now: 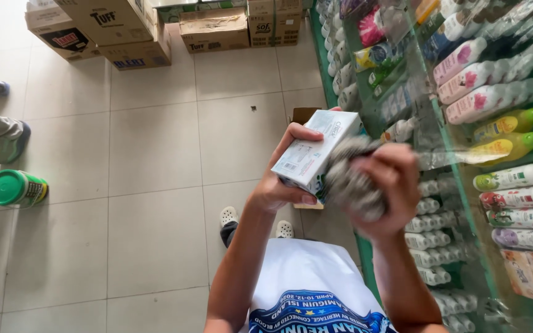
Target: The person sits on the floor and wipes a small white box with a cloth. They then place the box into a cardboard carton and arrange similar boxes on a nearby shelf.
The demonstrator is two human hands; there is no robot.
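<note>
My left hand [282, 182] grips a small white and pale green carton [316, 151] from below and behind, holding it up in front of my chest. My right hand [390, 185] is closed on a crumpled grey cloth [348, 179] that presses against the carton's right side. Both hands are blurred by motion. My white shirt and white clogs show below them.
A green shelf unit [458, 179] on the right holds rows of bottles and tubes behind glass. Cardboard boxes [137, 31] are stacked on the tiled floor at the back. A green-lidded can [15, 188] stands at the left, near another person's feet [7, 135].
</note>
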